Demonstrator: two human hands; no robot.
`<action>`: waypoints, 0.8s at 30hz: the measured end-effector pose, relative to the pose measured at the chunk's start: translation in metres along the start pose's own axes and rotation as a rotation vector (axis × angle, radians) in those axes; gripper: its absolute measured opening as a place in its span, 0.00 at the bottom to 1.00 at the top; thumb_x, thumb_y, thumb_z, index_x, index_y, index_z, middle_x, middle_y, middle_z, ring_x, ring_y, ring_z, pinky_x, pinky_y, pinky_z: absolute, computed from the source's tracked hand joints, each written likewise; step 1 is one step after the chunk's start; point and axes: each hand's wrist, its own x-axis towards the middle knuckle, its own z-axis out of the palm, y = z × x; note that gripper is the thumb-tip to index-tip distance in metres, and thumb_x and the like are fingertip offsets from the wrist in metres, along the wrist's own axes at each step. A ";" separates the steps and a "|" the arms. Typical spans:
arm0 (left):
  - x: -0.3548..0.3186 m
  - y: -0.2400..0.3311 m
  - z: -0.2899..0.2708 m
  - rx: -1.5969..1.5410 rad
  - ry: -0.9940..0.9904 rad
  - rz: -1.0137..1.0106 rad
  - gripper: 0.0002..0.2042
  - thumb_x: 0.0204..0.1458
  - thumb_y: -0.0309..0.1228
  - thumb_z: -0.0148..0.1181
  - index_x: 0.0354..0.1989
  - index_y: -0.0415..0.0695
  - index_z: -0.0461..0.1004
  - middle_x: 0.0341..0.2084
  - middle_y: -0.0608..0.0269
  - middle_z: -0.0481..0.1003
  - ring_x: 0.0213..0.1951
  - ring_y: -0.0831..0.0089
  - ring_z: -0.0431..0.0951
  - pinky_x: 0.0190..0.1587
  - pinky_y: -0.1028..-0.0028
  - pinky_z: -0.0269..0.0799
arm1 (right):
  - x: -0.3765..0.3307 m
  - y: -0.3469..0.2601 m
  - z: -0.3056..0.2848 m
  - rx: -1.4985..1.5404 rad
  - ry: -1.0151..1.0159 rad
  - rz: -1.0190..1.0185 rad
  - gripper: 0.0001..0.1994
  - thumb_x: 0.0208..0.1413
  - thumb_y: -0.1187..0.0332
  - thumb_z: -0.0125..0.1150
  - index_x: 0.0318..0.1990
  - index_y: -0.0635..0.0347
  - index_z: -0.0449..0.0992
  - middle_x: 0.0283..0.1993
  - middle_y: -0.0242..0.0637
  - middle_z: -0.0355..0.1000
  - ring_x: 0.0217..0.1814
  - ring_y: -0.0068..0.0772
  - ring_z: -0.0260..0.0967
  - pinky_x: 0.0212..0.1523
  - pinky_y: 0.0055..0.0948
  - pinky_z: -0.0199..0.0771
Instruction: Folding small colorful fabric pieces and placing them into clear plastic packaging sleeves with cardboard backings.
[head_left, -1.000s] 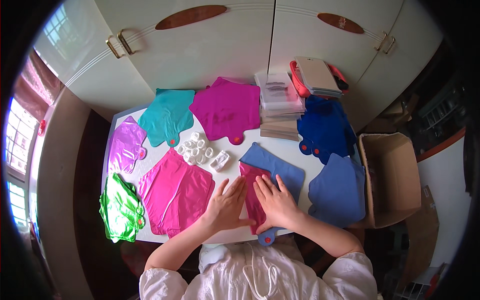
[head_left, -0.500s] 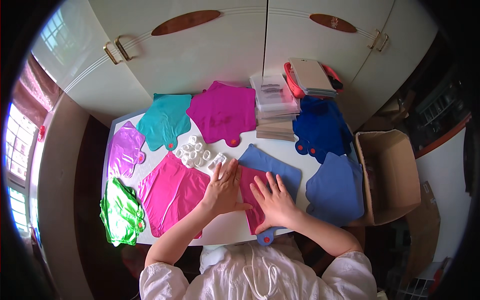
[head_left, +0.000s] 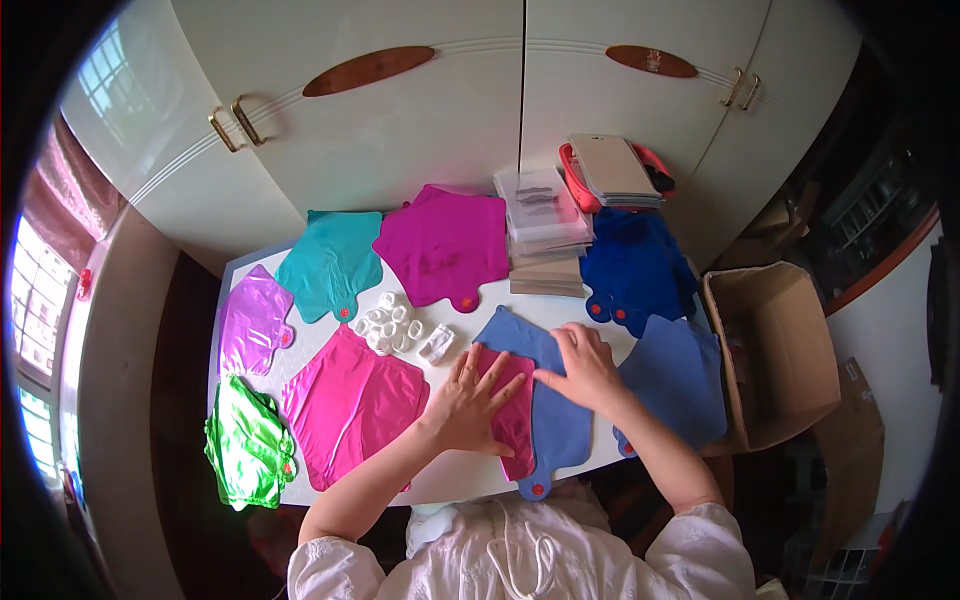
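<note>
Where L hand (head_left: 470, 405) rests, shiny rect. foil (head_left: 516, 430)

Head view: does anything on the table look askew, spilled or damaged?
No spill or tear shows. Slightly untidy: the clear stack has uneven edges, and one white piece lies apart from the white heap. The pink sheet under the left hand shows nothing odd.
</note>
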 end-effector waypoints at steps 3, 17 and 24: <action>0.002 0.002 -0.003 0.019 -0.058 -0.006 0.52 0.32 0.73 0.53 0.68 0.58 0.53 0.67 0.52 0.51 0.64 0.30 0.45 0.64 0.42 0.44 | 0.014 0.010 -0.003 0.050 -0.151 0.123 0.33 0.45 0.50 0.66 0.52 0.66 0.65 0.52 0.53 0.63 0.54 0.53 0.62 0.51 0.43 0.67; 0.004 0.007 -0.006 0.058 -0.136 -0.034 0.49 0.35 0.74 0.50 0.68 0.68 0.49 0.69 0.61 0.48 0.65 0.30 0.41 0.65 0.41 0.40 | 0.042 0.016 -0.020 0.247 -0.469 0.276 0.28 0.42 0.51 0.65 0.46 0.65 0.73 0.48 0.52 0.72 0.50 0.49 0.71 0.50 0.38 0.70; 0.007 0.006 -0.005 0.050 -0.105 -0.065 0.49 0.34 0.73 0.51 0.68 0.68 0.49 0.68 0.61 0.49 0.65 0.30 0.42 0.66 0.44 0.41 | 0.034 0.022 -0.014 0.121 -0.356 0.333 0.19 0.44 0.57 0.66 0.40 0.59 0.76 0.39 0.48 0.76 0.43 0.49 0.74 0.44 0.40 0.73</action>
